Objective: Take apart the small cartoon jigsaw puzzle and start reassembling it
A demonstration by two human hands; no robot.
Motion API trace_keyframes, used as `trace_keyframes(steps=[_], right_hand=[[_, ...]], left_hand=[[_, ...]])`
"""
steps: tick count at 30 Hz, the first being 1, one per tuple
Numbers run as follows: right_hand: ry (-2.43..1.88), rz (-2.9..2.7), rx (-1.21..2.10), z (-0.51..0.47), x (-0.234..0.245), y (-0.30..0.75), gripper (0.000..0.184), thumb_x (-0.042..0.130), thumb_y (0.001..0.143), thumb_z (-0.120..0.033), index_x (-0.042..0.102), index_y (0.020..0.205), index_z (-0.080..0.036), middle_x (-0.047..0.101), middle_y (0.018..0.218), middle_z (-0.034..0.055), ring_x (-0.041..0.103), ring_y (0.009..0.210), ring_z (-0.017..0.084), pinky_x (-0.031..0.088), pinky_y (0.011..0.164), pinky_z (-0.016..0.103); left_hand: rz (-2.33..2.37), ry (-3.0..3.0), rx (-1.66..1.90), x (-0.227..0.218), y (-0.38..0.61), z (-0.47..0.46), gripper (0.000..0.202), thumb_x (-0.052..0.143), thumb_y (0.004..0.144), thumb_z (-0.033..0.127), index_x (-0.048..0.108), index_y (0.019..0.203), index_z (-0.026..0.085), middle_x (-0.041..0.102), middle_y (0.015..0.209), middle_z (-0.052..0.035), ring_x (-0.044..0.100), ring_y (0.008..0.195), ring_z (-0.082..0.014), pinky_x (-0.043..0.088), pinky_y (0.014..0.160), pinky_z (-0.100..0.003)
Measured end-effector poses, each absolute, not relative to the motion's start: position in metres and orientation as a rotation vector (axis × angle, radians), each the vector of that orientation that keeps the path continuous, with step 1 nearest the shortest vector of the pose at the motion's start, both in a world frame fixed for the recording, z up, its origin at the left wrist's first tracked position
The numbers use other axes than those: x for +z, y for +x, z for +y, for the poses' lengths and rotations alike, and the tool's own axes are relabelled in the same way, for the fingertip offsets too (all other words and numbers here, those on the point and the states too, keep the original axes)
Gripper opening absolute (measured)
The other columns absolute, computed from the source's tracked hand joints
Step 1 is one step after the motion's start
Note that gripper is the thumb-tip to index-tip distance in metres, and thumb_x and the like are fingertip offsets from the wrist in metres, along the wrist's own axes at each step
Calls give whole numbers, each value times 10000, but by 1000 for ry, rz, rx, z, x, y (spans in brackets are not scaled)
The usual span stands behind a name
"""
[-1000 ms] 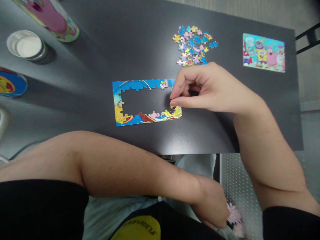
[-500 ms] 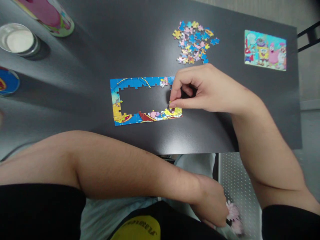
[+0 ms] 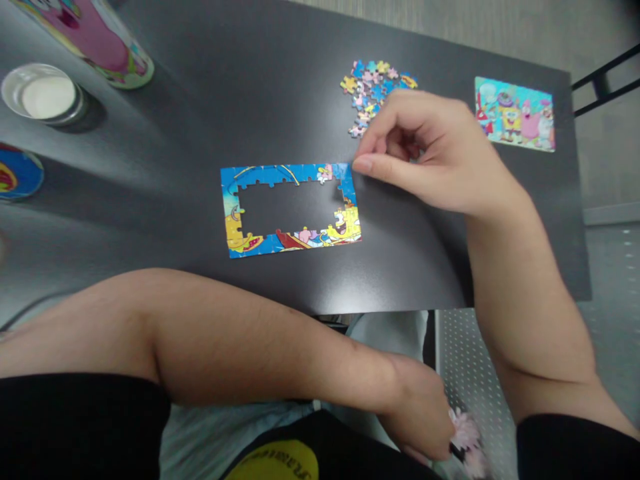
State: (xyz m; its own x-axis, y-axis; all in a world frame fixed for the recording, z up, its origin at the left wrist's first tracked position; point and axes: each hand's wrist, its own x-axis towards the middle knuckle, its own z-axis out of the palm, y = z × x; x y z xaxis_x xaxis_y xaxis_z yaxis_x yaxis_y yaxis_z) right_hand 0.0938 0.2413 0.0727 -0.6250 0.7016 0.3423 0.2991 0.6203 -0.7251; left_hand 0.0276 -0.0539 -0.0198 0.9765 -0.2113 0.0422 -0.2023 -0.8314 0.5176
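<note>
A partly built jigsaw (image 3: 280, 175) lies on the black table (image 3: 240, 87): a blue and yellow border ring with an empty middle. My right hand (image 3: 435, 150) hovers just beyond its top right corner, thumb stretched out, the other fingers curled in, nothing visible between them. Behind it lies a heap of loose puzzle pieces (image 3: 373, 80), partly hidden by the knuckles. My left forearm crosses below the table edge. My left hand (image 3: 425, 413) rests in my lap beside a pink fluffy thing (image 3: 465, 433), its fingers hidden.
A small cartoon picture card (image 3: 515, 113) lies at the table's far right. At the far left stand a pink printed tin (image 3: 100, 40), a round metal lid (image 3: 43, 97) and a blue and yellow lid (image 3: 17, 173). A black chair frame (image 3: 600, 80) shows beyond the right edge.
My right hand has left the jigsaw's right side and risen up and right toward the loose pieces. A yellow piece now sits in the right border. The left arm is still.
</note>
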Motion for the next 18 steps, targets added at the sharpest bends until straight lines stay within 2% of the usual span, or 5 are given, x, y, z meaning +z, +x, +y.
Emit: trace_keyframes(steps=[4,9,11,14,18], right_hand=[[-785,-1913,572,269,61,121,667,953,1104,-916,872,1098,-254,655,898,-35,448,696,123,307,637,339],[-1113,-1764,275,297,52,156,604,909,1133,-893,827,1073,-297,682,919,21,515,752,204,468,753,435],[-1268,-1853,256,301,48,163,413,854,1214,-710,831,1115,-310,726,1000,48,600,832,244,567,848,460],[-1364,-1946,300,301,41,162,86,865,1157,-393,848,1147,-309,740,1060,57,618,851,253,609,897,475],[-1362,-2032,376,299,33,150,126,844,1107,-254,898,1211,-300,722,1102,55,594,806,236,603,906,474]], left_hand=[[-712,2408,-113,-7,24,-37,430,941,1114,410,861,694,451,948,1032,106,730,720,-98,318,472,-310],[-685,2405,-290,11,20,-14,873,921,1008,161,274,427,230,818,735,59,547,484,-115,287,395,-302],[-689,2393,-320,13,20,-9,887,876,1001,127,216,415,215,805,706,56,493,443,-99,287,387,-251],[-683,2359,-351,9,21,-8,845,793,1034,146,255,387,226,811,700,49,498,436,-80,279,392,-192],[-636,2374,-342,0,21,-17,833,851,949,97,248,384,205,859,754,66,570,462,-75,243,396,-201]])
